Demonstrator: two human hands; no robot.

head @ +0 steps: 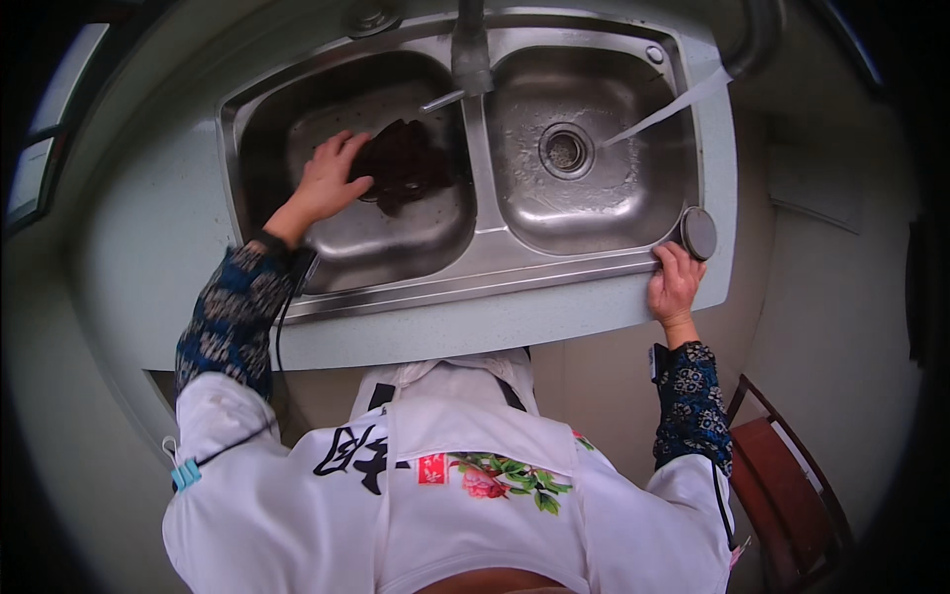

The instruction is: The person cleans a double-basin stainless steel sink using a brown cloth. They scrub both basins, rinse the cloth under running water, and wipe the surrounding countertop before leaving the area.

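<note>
My left hand (330,174) is over the left basin (297,252) of a steel double sink, fingers apart. Its thumb and fingertips are at the near edge of a dark, crumpled wet cloth (412,167), and contact is unclear. At the sink's front right corner, my right hand (674,286) rests on the rim with bent fingers. Just beyond those fingers is a round metal lid (698,233); whether they grip it cannot be made out. In the right basin (534,211), water lies around the drain strainer (565,151).
A faucet (472,63) with a lever stands behind the divider. From a dark curved pipe (764,41), a white stream (672,109), apparently water, reaches the right basin. Pale countertop (163,223) surrounds the sink. A reddish-brown chair (783,482) stands at the lower right.
</note>
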